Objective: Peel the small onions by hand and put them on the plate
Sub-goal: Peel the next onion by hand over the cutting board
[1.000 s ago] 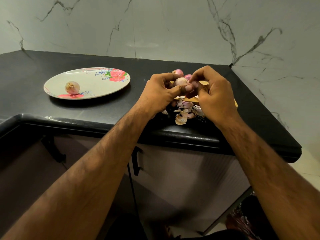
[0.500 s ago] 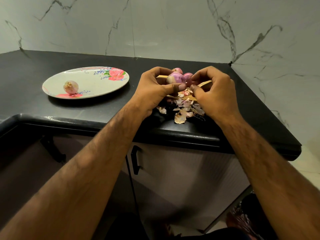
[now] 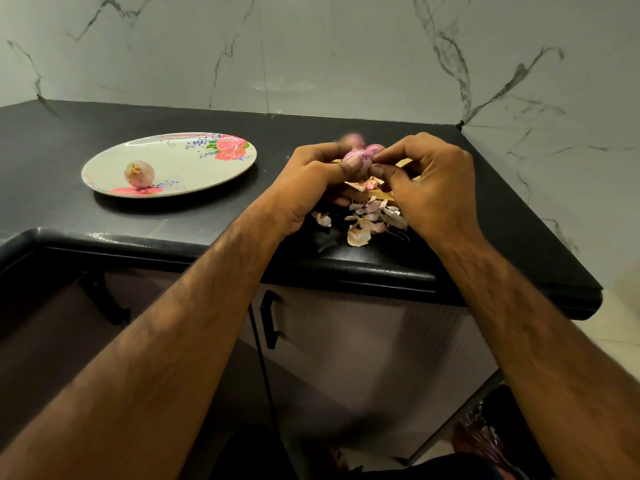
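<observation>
Fingers [image 3: 350, 163] of L hand [image 3: 311, 183] + R hand [image 3: 434, 188] pinching round pink onion [image 3: 358, 156], papery skins [image 3: 370, 216] below

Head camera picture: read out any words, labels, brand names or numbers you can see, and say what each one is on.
None can be read. The plate carries only painted flowers and swirls; the counter, the wall and the cabinet door show no writing.

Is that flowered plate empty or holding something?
Not empty: one small pale peeled onion lies on the white oval flowered plate, near its left end.
</observation>
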